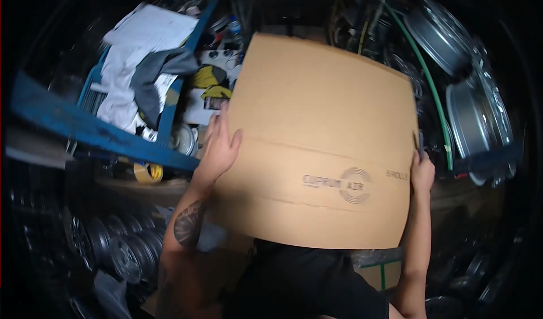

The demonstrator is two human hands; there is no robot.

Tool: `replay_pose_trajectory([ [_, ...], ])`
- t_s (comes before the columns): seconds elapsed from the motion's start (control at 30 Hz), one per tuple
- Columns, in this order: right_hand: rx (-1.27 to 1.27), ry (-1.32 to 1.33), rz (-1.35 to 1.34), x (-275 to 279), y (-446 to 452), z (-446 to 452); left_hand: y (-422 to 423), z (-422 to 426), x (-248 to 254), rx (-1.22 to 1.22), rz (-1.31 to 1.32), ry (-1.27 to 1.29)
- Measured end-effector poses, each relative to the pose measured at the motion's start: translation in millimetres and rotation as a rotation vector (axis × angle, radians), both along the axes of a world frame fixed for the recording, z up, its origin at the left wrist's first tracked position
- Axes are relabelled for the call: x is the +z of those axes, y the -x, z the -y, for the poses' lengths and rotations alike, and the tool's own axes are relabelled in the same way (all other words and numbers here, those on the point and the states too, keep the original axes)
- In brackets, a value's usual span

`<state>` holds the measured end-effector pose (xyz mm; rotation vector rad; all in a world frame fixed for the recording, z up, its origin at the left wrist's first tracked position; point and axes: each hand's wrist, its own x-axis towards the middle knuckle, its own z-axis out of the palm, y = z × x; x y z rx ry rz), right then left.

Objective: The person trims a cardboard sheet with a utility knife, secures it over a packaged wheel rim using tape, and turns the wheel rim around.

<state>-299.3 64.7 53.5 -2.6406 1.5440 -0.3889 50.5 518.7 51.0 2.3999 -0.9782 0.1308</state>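
Evidently, from where I stand: one large cardboard piece (322, 104), brown, broad face up, between the fingers of both hands and in front of the person's black top (305, 282). Two creases cross it; printed "CUPRUM AIR" (335, 182), nearer the right fingers, with a line ending in "ROLLS" beside them. Whether flat sheet or closed box: cannot tell.

Left hand (218, 155): fingers wide and nearly straight, laid along the left edge, thumb apart over the face. Right hand (423, 174): fingers curled narrow around a dark slim tool (420, 143), upright against the right edge; its kind cannot be told.

Handling, by my estimate: light for its size if empty, stiff across the face, weaker at the creases; dry, hardly slippery, not fragile, though corners may crumple. Best hold: opposite side edges, fingers beneath and thumbs on top, away from the creases; the bare edge may scrape skin.

Surroundings: beyond the left fingers, yellow-and-dark gloves (210, 78) and a grey cloth (155, 81); below and left of them, past a blue rail (113, 140), a yellow tape roll (148, 173). Right of the right fingers, metal wheel rims (472, 118) behind a green strip (424, 73).
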Motion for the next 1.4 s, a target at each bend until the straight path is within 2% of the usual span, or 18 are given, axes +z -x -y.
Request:
replay_pose_trajectory([
  [0.03,-0.019,-0.001,-0.087,4,-10,-11,-1,-4,-15,0.024,0.044,-0.013],
  [0.1,0.059,0.095,-0.03,-16,-7,-11,1,-6,-25,0.141,-0.162,-0.073],
  [0.23,0.028,0.067,0.02,-8,-10,-16,-1,13,5,0.273,-0.365,-0.202],
  [0.33,-0.003,0.049,0.067,-18,-9,-3,1,17,-26,0.312,-0.093,-0.086],
  [0.47,0.106,0.089,0.194,-45,-8,20,4,17,-18,0.326,-0.131,-0.128],
  [0.63,0.068,0.091,0.152,-33,-16,15,4,34,-14,0.409,-0.12,-0.15],
  [0.73,0.104,0.105,0.133,-35,-16,16,-1,24,-25,0.461,-0.158,0.025],
  [0.87,0.113,0.116,0.138,-34,-12,8,-9,14,-37,0.386,-0.241,0.165],
  [0.97,0.129,0.153,0.12,-39,-16,17,-8,26,-28,0.42,-0.093,-0.051],
  [1.07,0.094,0.132,0.1,-43,-19,24,-3,43,-18,0.463,-0.037,-0.155],
  [1.4,0.078,0.115,0.111,-43,-21,26,-3,43,-16,0.39,-0.054,-0.067],
])
